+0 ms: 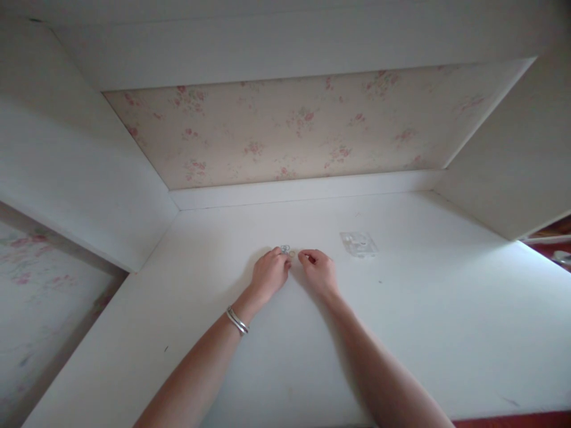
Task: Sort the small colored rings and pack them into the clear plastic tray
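Bench (401, 333), smooth, matte and white, stretches bare and wide on every side of the hands, closed in only by the low white back ledge (303, 191) beneath floral wallpaper (285, 131) and by angled white side panels. Small metal rings (285, 248) and a pale round ring (292, 254) lie on it just beside both sets of fingertips; whether either grip actually pinches one is too small to tell. Left hand (269, 274), with a silver bangle (237, 321) at the wrist, and right hand (318, 270) both curl loosely, with a clear, flat plastic packet (359, 244) near the right.
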Available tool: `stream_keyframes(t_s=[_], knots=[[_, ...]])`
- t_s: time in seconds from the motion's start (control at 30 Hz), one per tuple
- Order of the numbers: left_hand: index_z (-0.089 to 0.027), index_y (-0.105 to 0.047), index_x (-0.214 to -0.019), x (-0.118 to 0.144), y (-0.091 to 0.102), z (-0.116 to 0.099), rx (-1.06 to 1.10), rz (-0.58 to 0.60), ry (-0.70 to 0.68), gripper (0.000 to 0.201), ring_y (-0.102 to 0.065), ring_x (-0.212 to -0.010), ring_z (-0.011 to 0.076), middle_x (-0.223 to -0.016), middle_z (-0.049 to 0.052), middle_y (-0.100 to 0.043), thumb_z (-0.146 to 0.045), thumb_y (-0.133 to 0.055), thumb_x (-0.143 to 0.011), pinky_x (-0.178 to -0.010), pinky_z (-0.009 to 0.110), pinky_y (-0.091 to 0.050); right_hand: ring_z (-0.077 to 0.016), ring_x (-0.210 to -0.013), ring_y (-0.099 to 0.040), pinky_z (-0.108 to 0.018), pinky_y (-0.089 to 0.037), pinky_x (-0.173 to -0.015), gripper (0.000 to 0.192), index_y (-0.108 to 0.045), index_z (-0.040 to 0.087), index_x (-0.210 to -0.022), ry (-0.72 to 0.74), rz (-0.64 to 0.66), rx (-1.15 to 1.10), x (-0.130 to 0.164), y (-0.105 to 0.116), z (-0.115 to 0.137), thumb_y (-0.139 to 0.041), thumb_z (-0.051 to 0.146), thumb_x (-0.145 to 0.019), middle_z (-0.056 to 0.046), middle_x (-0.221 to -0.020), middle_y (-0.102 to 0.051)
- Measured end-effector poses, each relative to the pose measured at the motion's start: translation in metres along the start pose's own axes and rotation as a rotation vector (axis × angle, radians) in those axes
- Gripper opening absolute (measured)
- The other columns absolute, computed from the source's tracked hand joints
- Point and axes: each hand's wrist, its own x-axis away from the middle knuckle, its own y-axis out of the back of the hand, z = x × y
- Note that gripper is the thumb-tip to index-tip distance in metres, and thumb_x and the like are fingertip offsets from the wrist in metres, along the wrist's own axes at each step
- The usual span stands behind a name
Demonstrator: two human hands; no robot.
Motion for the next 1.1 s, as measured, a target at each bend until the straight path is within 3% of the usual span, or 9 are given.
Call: stream_keyframes(t_s=[0.17,0.37,0.6,0.97,1.1], knots=[[-0.019,-0.067,-0.082,0.003,0.007,0.008,0.062,0.057,-0.036,0.017,-0.059,-0.081,0.0169,-0.086,0.005,-0.059,-0.017,-0.05,-0.087,-0.072,0.026,-0.043,-0.0159,-0.071,-0.059,-0.026,-0.043,-0.066,0.026,-0.072,0.021,-0.081,-0.009,0.012,0.019,0.0,0.001,0.0,-0.05,0.033,-0.079,-0.004,-0.081,-0.07],[-0.018,-0.064,-0.084,0.029,0.025,0.027,0.225,-0.008,0.002,0.017,-0.057,-0.08,0.0147,-0.087,0.004,-0.057,-0.019,-0.048,-0.089,-0.072,0.026,-0.044,-0.0148,-0.067,-0.057,-0.026,-0.041,-0.062,0.027,-0.072,0.021,-0.081,0.009,0.027,0.075,0.0,0.0,0.001,-0.049,0.034,-0.079,-0.003,-0.077,-0.068],[-0.02,-0.063,-0.085,0.063,0.028,0.023,0.15,-0.047,-0.035,0.018,-0.055,-0.08,0.0162,-0.085,0.004,-0.057,-0.018,-0.046,-0.09,-0.075,0.028,-0.044,-0.0135,-0.062,-0.054,-0.025,-0.039,-0.061,0.027,-0.073,0.022,-0.082,0.017,0.041,0.124,0.0,-0.001,0.003,-0.049,0.034,-0.08,-0.003,-0.075,-0.066],[-0.021,-0.067,-0.089,0.062,0.024,0.021,-0.013,-0.001,-0.09,0.022,-0.056,-0.08,0.018,-0.087,0.005,-0.06,-0.018,-0.045,-0.091,-0.076,0.032,-0.041,-0.0141,-0.064,-0.055,-0.025,-0.039,-0.061,0.028,-0.072,0.023,-0.084,0.004,0.044,0.155,0.0,-0.004,0.001,-0.048,0.038,-0.082,-0.001,-0.074,-0.064],[-0.023,-0.068,-0.09,0.062,0.027,0.021,0.081,0.005,-0.076,0.023,-0.056,-0.079,0.0165,-0.084,0.004,-0.06,-0.022,-0.045,-0.092,-0.077,0.03,-0.042,-0.0139,-0.065,-0.056,-0.025,-0.038,-0.06,0.028,-0.068,0.026,-0.102,0.054,0.123,0.284,0.004,-0.002,0.006,-0.048,0.034,-0.084,-0.001,-0.08,-0.064]])
